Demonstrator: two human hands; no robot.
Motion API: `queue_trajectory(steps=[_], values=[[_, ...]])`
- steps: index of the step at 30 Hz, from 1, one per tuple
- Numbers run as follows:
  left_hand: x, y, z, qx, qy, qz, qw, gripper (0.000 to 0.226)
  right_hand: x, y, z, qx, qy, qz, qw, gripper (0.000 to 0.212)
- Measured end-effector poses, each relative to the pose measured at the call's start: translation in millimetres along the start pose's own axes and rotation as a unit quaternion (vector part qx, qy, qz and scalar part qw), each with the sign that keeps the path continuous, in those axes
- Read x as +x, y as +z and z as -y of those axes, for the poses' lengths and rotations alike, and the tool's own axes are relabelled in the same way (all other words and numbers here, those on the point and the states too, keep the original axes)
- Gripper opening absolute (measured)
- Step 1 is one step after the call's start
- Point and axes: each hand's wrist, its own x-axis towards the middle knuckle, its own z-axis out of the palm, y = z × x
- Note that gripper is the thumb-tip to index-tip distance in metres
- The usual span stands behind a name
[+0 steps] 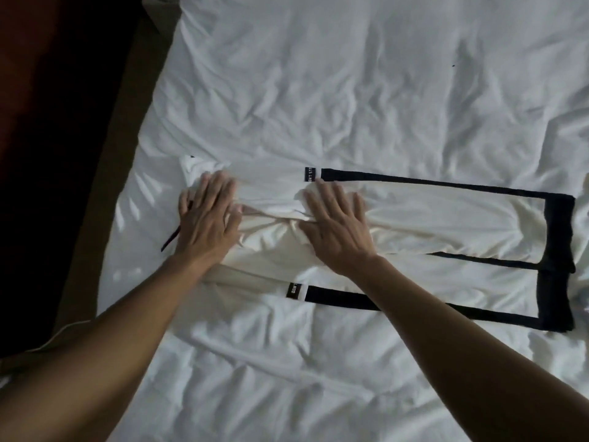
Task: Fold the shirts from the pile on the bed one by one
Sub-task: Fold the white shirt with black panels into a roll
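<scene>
A cream-white garment (430, 218) with black stripes and black cuffs lies flat across the bed, its two long parts stretching to the right. Small black labels sit on each stripe's left end. My left hand (208, 215) presses flat on the garment's bunched left end, fingers straight. My right hand (338, 224) lies flat on the middle of the upper part, fingers spread, with cloth wrinkled between the two hands. A thin dark cord (170, 240) sticks out from under my left hand.
The white, wrinkled bed sheet (318, 74) fills most of the view. The bed's left edge runs diagonally, with dark floor (47, 122) beyond it. A thin white cable (63, 330) lies at the lower left edge.
</scene>
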Motion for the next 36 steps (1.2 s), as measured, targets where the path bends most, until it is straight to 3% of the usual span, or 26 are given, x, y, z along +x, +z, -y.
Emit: queue_trajectory(steps=[2,7,10,14,19,23,26,28,30,32,34,36], values=[[5.1,-16.5,30.0,-0.007,-0.042,-0.007,0.999,0.058,-1.9,0.1,-4.8,-0.014,0.016,-0.010,1.000,0.070],[20.4,-55.3,66.7,-0.096,-0.038,-0.118,0.988,0.060,7.4,-9.7,22.2,0.000,0.060,-0.027,0.998,0.071],[36.6,-63.9,74.2,-0.130,-0.022,-0.041,0.990,0.071,23.3,-12.1,47.8,0.026,0.024,-0.062,0.997,0.069],[60.4,-55.9,94.8,-0.091,0.055,0.006,0.994,0.044,44.5,-9.0,73.8,0.008,-0.015,-0.052,0.999,0.066],[89.5,-63.8,104.4,-0.134,-0.002,-0.029,0.991,0.026,47.3,2.1,73.0,-0.001,0.004,-0.011,1.000,0.066],[94.5,-57.1,112.2,-0.066,0.003,-0.003,0.998,0.022,47.2,5.1,74.8,-0.001,0.019,-0.006,1.000,0.066],[87.3,-57.0,111.2,-0.043,-0.045,0.023,0.998,0.029,46.2,4.3,76.3,0.001,0.022,-0.009,1.000,0.068],[77.9,-65.8,97.3,-0.076,-0.072,-0.007,0.994,0.045,42.4,2.2,76.0,0.010,0.029,-0.028,0.999,0.067],[61.5,-71.9,68.3,-0.104,-0.037,-0.071,0.991,0.051,37.3,-0.5,73.8,0.020,0.039,-0.055,0.998,0.064],[41.9,-62.1,27.6,-0.109,0.053,-0.092,0.988,0.044,34.1,-2.7,69.3,0.031,0.056,-0.082,0.995,0.062],[27.8,-36.9,-10.0,-0.100,0.134,-0.044,0.985,0.044,32.5,-3.6,62.8,0.038,0.074,-0.086,0.993,0.060],[19.9,-7.5,-31.3,-0.068,0.154,0.030,0.985,0.057,29.0,-2.4,48.5,0.031,0.095,-0.074,0.992,0.061]])
